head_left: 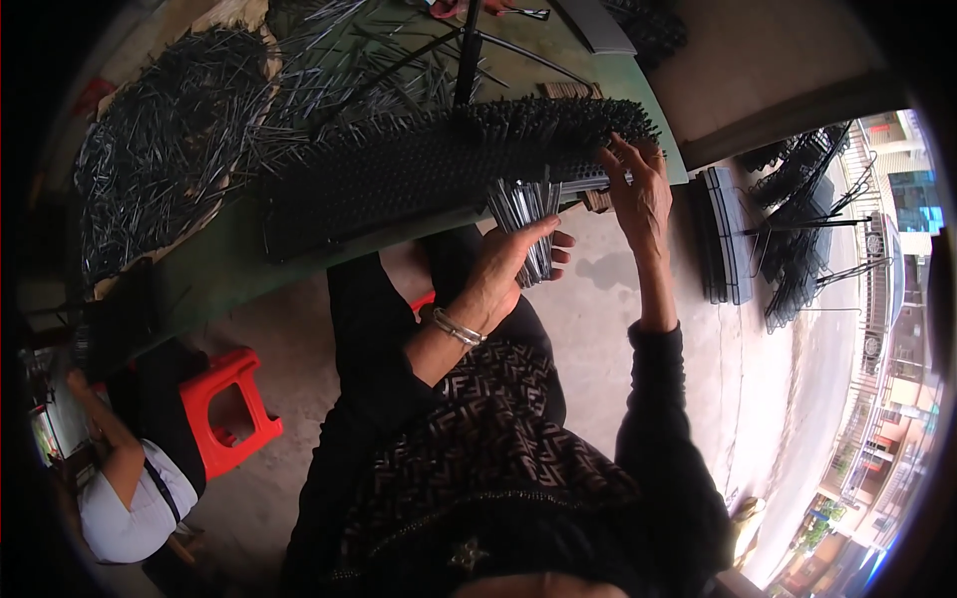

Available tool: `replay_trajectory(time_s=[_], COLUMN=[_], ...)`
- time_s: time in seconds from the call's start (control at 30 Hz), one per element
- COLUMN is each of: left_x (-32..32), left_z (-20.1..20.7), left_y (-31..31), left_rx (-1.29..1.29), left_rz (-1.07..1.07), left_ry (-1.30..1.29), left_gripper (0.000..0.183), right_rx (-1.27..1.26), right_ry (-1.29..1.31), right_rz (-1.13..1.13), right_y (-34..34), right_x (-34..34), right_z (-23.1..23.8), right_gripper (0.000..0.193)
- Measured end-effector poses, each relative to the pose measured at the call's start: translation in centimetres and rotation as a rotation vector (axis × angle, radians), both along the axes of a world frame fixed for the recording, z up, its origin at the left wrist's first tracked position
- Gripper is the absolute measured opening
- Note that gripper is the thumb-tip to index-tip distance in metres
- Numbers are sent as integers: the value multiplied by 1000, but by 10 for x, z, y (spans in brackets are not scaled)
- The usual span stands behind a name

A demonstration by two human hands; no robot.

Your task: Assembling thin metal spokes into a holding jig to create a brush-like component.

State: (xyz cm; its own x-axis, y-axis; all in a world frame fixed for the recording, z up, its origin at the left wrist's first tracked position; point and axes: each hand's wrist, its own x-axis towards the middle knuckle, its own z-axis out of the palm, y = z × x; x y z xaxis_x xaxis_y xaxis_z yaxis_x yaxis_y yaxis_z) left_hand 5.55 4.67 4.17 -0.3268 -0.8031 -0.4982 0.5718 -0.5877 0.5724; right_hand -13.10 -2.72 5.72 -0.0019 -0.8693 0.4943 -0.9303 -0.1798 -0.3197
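My left hand (498,261) is closed around a bundle of thin, shiny dark rods (520,214), which fan out slightly at the top. On that wrist is a silver-coloured bracelet. Just above the bundle, a long black board full of small holes (399,184) lies along the table edge, with many dark rods (558,120) standing upright along its far side and right end. My right hand (640,189) is at the board's right end, fingers bent and pinched among the rods. Whatever lies between those fingertips is too small to make out.
A large heap of loose rods (169,140) covers the left of the green table (214,289). A black stand (467,60) rises behind the board. Below left are a red plastic stool (227,414) and another person in white (140,503). Dark wire racks (797,229) stand on the right.
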Motion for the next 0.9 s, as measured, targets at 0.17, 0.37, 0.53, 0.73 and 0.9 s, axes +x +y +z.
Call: replay_trajectory(time_s=[0.17,0.37,0.53,0.73,0.9], left_x=[0,-2,-3,6,1], left_z=[-2,-5,-19,-29,-27], left_y=[1,5,1,-13,-11], left_rx=[-11,-31,40,64,67], left_rz=[-28,-101,-6,22,26], left_ry=[-20,-116,-9,39,62], left_gripper=[28,28,29,26,24], right_rx=[625,761,675,60,-84], right_ry=[-606,-734,-845,-661,-487], right_rz=[354,455,413,29,12], right_y=[30,35,37,15,-13], right_x=[13,7,1,8,15], right_z=[10,22,26,28,4], right_gripper=[29,14,12,11,7])
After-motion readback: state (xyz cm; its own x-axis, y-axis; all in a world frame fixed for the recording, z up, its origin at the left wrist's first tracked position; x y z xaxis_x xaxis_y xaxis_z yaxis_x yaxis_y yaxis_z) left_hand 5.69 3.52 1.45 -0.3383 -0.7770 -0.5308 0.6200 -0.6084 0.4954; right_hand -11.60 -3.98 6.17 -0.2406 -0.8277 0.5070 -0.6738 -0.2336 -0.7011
